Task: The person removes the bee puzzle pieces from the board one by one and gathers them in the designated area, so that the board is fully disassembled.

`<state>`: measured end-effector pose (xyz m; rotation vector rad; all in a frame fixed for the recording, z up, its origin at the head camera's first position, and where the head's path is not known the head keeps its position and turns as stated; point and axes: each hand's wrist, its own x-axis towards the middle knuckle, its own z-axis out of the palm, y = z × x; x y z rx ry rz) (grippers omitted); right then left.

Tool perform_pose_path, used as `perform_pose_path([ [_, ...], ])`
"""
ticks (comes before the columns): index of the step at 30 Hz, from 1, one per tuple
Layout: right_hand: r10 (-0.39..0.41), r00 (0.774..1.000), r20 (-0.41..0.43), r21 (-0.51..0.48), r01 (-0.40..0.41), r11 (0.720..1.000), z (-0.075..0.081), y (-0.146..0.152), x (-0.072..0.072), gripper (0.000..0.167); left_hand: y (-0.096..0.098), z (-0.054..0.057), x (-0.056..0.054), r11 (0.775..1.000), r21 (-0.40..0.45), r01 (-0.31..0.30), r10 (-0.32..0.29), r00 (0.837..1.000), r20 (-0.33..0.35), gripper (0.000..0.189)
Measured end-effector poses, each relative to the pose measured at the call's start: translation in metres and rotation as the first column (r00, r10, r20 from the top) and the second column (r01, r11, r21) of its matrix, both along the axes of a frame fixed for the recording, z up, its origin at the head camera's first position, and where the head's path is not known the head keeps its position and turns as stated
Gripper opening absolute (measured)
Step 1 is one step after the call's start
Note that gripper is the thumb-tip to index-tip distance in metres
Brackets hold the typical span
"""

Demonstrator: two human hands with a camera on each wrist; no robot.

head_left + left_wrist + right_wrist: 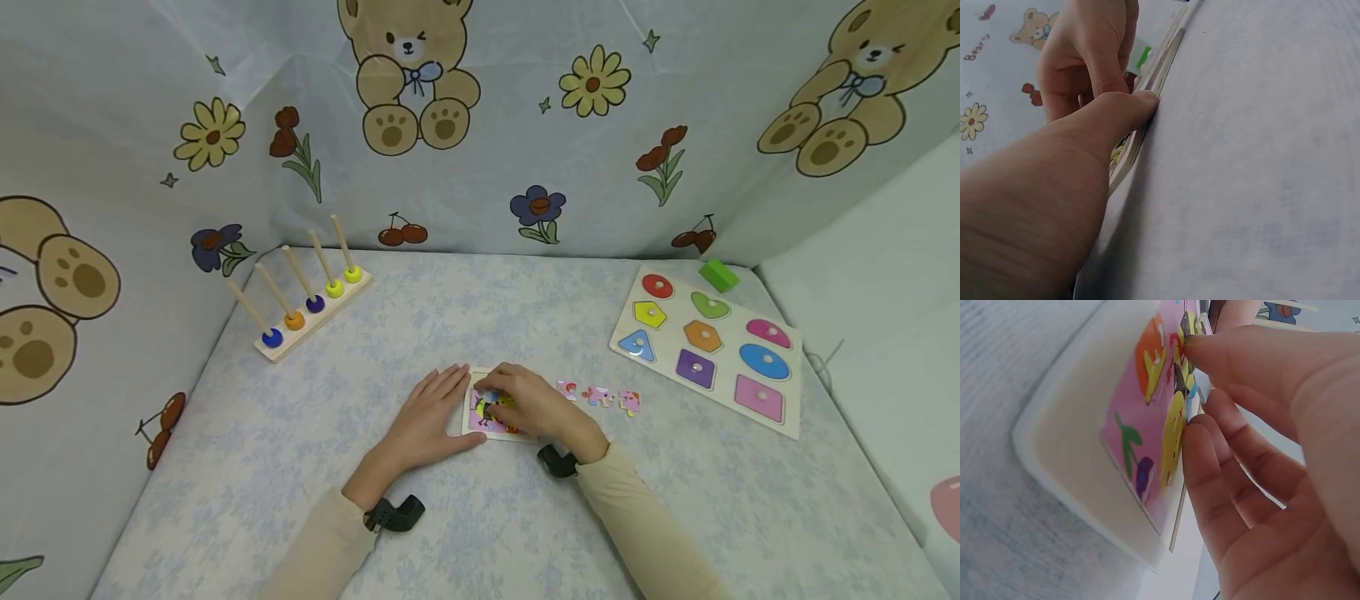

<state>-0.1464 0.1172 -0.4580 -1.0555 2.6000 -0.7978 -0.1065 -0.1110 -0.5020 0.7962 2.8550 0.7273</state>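
Note:
A small jigsaw board [510,437] with a pale rim and a pink picture of yellow figures lies on the table. My left hand [431,421] rests along its left side, fingers straight, the thumb at the near edge. Over the picture, my right hand [536,404] pinches a jigsaw piece [1202,392] between thumb and fingers, and its fingers hide most of it. To the right of that hand lie three loose jigsaw pieces [598,397] in a row. In the right wrist view, part of the picture [1141,425] shows an orange shape and a green-leaved plant.
At the back left stands a wooden peg rack [300,329] with coloured beads low on its pegs. A shape board [705,358] with knobbed pieces lies at the right, a green block [718,275] behind it. A bear-printed cloth [465,200] borders the table's back.

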Motion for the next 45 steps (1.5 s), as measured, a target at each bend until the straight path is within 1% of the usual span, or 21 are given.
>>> perform_pose_path([
  [7, 0.01, 1.0, -0.013, 0.019, -0.01, 1.0, 0.0, 0.0, 0.001, 0.037, 0.0, 0.001, 0.001, 1.0, 0.002, 0.0, 0.0, 1.0, -0.002, 0.099],
  [12, 0.021, 1.0, -0.022, 0.016, -0.021, 1.0, 0.001, 0.001, 0.001, 0.038, 0.0, 0.001, 0.0, 1.0, 0.005, 0.001, -0.001, 1.0, -0.002, 0.099],
  [22, 0.01, 0.999, -0.038, 0.028, -0.009, 1.0, 0.002, 0.002, 0.002, 0.036, 0.001, -0.001, -0.001, 1.0, -0.013, -0.003, 0.003, 1.0, -0.002, 0.1],
  [26, -0.004, 0.999, -0.049, 0.04, 0.006, 0.999, 0.002, 0.001, 0.002, 0.034, 0.001, -0.002, -0.001, 1.0, -0.022, -0.004, 0.004, 1.0, 0.0, 0.101],
  [32, -0.027, 0.997, -0.066, 0.032, 0.03, 0.999, 0.005, 0.005, 0.004, 0.03, 0.0, -0.002, -0.001, 1.0, -0.024, -0.004, 0.004, 1.0, 0.004, 0.101],
  [37, -0.047, 0.995, -0.09, 0.021, 0.049, 0.999, 0.006, 0.011, 0.007, 0.03, 0.001, -0.001, 0.0, 1.0, -0.015, -0.009, 0.009, 1.0, 0.012, 0.101],
  [40, -0.067, 0.993, -0.095, 0.009, 0.069, 0.998, 0.007, 0.017, 0.01, 0.033, 0.001, 0.0, 0.0, 1.0, -0.014, -0.013, 0.014, 1.0, 0.013, 0.101],
  [45, -0.1, 0.992, -0.077, 0.004, 0.1, 0.995, 0.007, 0.031, 0.013, 0.039, 0.001, 0.0, 0.0, 1.0, -0.021, -0.016, 0.016, 1.0, 0.012, 0.101],
])
